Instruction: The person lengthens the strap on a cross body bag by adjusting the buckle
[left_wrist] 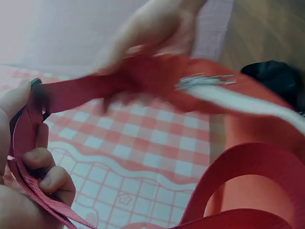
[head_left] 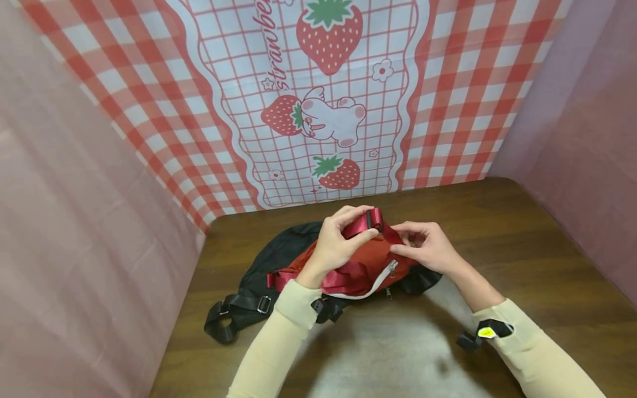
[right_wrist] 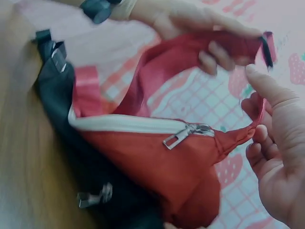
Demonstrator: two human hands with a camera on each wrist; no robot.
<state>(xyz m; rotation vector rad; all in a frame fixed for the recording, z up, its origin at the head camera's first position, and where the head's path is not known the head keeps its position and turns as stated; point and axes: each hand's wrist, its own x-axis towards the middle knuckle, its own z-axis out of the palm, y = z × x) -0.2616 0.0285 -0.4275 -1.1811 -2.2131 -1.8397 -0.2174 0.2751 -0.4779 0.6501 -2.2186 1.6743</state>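
A red waist bag (head_left: 375,254) with a white zipper (right_wrist: 128,123) is held up over the tabletop. My left hand (head_left: 332,243) grips its dark red strap (left_wrist: 71,93) close to a black slider buckle (right_wrist: 266,51), with the fingers curled round the webbing. On the other side, my right hand (head_left: 430,246) pinches the strap near where it joins the bag's narrow end. A slack loop of the strap (head_left: 348,279) hangs by my left wrist. The metal zipper pull (right_wrist: 176,137) sits at the end nearest my right hand.
Behind and under the red bag lies a black bag (head_left: 278,251) on the wooden table (head_left: 497,237). Its black strap (head_left: 224,326) with a metal buckle trails to the left. A strawberry-print checked cloth (head_left: 448,110) hangs at the back, and pink curtains (head_left: 89,221) flank the table.
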